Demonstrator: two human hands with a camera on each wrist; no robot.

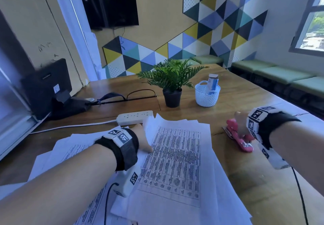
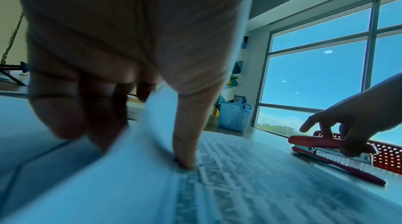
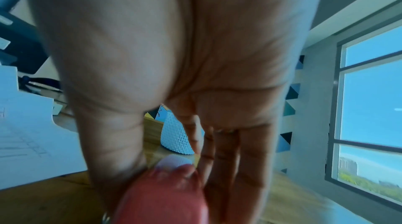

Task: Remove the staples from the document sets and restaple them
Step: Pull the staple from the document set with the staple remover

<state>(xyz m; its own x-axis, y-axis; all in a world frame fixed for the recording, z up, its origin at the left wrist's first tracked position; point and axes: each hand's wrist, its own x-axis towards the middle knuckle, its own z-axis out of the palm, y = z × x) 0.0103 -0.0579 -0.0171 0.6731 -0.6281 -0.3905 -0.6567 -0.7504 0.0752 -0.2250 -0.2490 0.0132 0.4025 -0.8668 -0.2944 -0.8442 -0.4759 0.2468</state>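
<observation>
Two hands are at work on the wooden table. The left hand holds the top sheets of the papers: its thumb presses down on the printed page, while the other fingers curl under the lifted edge, so the sheets sit pinched between them. The right hand grips the pink stapler, thumb on one side and fingers on the other, clamped around its body; the stapler sits just off the papers' right edge, low over the table. Beyond the fingertips stand a white basket, a potted plant and a power strip.
</observation>
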